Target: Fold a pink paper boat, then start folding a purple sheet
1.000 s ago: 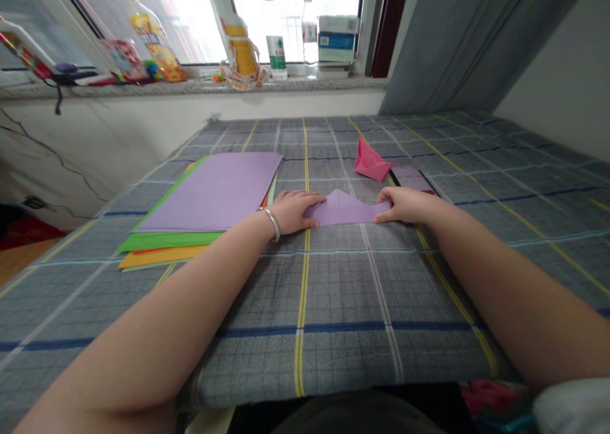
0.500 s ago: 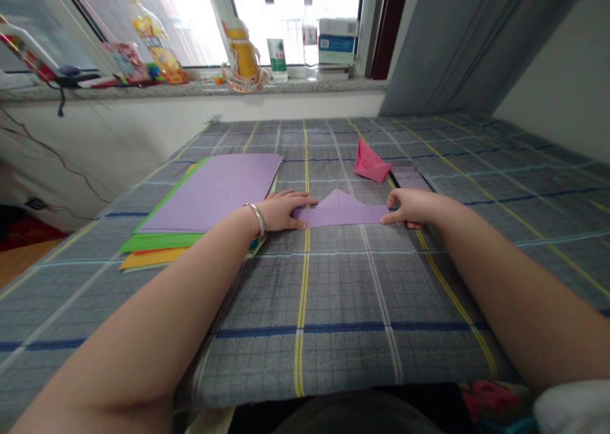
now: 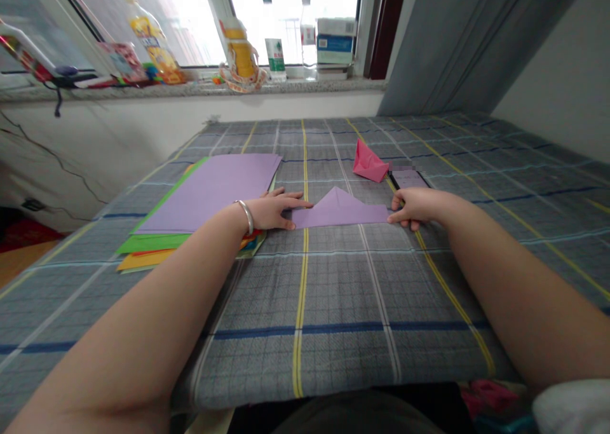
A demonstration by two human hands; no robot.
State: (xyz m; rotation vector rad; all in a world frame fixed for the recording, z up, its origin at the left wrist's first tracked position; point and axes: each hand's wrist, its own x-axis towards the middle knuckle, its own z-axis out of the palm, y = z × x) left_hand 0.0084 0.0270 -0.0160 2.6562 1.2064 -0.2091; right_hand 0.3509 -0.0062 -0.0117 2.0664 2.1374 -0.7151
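Well | left hand (image 3: pixel 271 210) flat against purple paper (image 3: pixel 339 213) | right hand (image 3: pixel 414 208) touching it (grip hidden)

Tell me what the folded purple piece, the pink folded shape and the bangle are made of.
The folded purple piece looks like matte coloured paper, with crisp creases and thin edges. The pink folded shape seems to be similar paper, judging by its sharp folds. The bangle looks like polished silvery metal, given its bright highlights; the exact metal cannot be told.
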